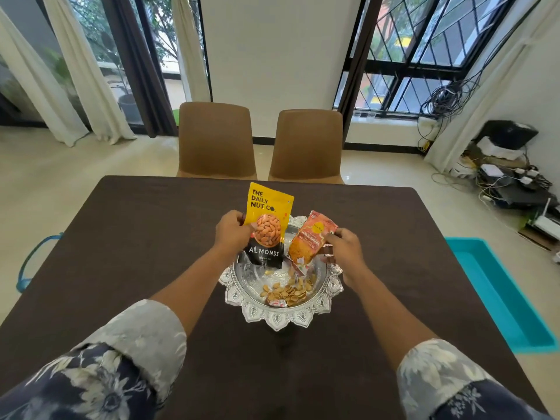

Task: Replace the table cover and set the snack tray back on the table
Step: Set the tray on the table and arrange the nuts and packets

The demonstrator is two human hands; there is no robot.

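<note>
Head view, mid-frame, left hand (231,231) gripping almond pouch (268,222), right hand (344,248) pinching orange snack packet (309,237), both over silver snack tray (272,316) on brown table cover (136,237).

A plain dark brown table cover (121,237) is shown. A shiny silver snack tray (281,321) is seen, its scalloped rim embossed with a leaf pattern. An almond pouch (268,207) is coloured bright yellow above and black below, with black and white lettering and a picture of orange-brown almonds. A second packet (309,241) is printed in orange and red. Sleeves (100,386) are patterned in navy with pale flowers, the turned-back cuffs a faded grey. Two chairs (216,140) are coloured tan brown, and a tub (500,298) turquoise.
</note>
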